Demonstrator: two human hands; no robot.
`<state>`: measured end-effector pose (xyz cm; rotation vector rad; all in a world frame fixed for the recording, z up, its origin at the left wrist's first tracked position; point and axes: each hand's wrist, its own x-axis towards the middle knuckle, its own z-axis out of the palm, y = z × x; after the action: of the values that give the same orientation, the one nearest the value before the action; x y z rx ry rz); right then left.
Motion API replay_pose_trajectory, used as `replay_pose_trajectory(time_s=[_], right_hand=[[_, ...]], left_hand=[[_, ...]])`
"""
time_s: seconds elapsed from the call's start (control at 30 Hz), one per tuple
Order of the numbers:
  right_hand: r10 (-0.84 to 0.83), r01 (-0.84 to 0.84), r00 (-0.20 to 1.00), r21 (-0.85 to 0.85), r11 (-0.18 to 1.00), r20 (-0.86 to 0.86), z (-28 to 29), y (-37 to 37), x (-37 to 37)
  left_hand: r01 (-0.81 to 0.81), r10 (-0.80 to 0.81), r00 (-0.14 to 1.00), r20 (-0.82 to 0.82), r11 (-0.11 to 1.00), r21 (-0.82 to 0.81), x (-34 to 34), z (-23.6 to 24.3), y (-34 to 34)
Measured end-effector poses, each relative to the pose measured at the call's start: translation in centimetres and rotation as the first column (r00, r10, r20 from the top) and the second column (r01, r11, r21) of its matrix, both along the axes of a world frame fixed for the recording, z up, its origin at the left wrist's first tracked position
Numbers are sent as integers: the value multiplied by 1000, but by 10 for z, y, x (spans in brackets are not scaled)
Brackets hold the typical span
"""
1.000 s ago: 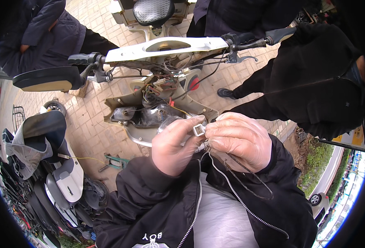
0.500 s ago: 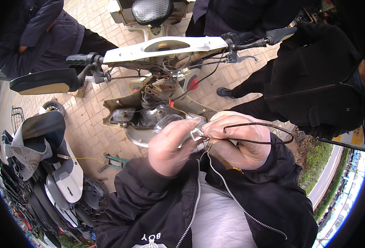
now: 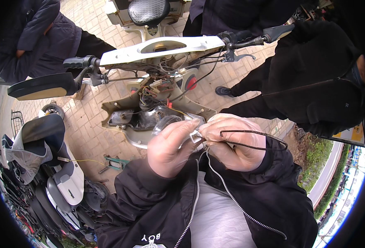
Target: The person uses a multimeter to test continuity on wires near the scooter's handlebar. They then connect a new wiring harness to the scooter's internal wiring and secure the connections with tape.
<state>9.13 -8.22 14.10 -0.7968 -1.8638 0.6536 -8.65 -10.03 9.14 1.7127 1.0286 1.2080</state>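
My gloved left hand [image 3: 170, 149] pinches a small white plastic connector [image 3: 195, 136] between thumb and finger. Close against it, my gloved right hand [image 3: 236, 144] grips the connector's right side along with a dark wire [image 3: 252, 132], which loops out over the back of that hand. Just beyond both hands is a scooter's removed front panel [image 3: 114, 130] with its dark inner parts. Above it, loose wires and small connectors [image 3: 155, 87] hang beneath the white handlebar cover [image 3: 124, 53]. What my fingertips press on inside the connector is hidden.
People in dark clothes stand at left [image 3: 42, 49], top [image 3: 228, 16] and right [image 3: 310, 82]. Parked scooters [image 3: 66, 186] line the left; a green tool [image 3: 114, 163] lies on the paving. A scooter seat [image 3: 147, 12] is at top; grass and a road edge the right.
The dark wire has swung up from below my right hand into a loop over it. My right fingers have shifted around the connector. Both hands now sit slightly further left.
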Motion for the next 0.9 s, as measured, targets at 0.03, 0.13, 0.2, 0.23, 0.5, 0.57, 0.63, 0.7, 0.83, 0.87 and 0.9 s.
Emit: replay_pose_trajectory(time_s=[0.03, 0.13, 0.2, 0.23, 0.5, 0.57, 0.63, 0.7, 0.83, 0.87, 0.9], right_hand=[[-1, 1, 999, -5, 1000, 40, 2, -1, 1], [-12, 12, 995, 2, 1000, 99, 5, -3, 1], [-31, 29, 998, 32, 999, 57, 3, -2, -2], [-22, 21, 999, 20, 1000, 42, 3, -2, -3], [102, -99, 986, -26, 995, 130, 8, 6, 4], [107, -104, 983, -31, 994, 150, 9, 7, 4], [83, -84, 984, 1, 996, 160, 9, 8, 2], [54, -54, 998, 9, 998, -7, 9, 9, 1], [32, -32, 999, -42, 999, -1, 15, 0, 6], [43, -42, 999, -72, 997, 16, 16, -2, 6], [50, -48, 998, -79, 996, 30, 17, -4, 7]], left_hand=[[-3, 4, 1000, -20, 1000, 8, 0, 0, 0], [-6, 6, 1000, -29, 1000, 13, 0, 0, -1], [-4, 5, 1000, -17, 1000, 11, 0, 0, -1], [0, 1, 999, -35, 1000, 20, 0, 0, -1], [-17, 22, 997, -73, 998, 66, 1, -3, -1], [-24, 31, 998, -60, 994, 105, 2, -2, 0], [-30, 34, 999, -34, 994, 103, 3, -1, 3], [-38, 38, 999, -3, 998, 55, 3, 2, 4], [-29, 28, 999, -42, 999, -17, 1, 8, 2], [-26, 24, 999, -42, 999, -38, 0, 9, 1], [-24, 22, 999, -40, 998, -61, -1, 10, 0]])
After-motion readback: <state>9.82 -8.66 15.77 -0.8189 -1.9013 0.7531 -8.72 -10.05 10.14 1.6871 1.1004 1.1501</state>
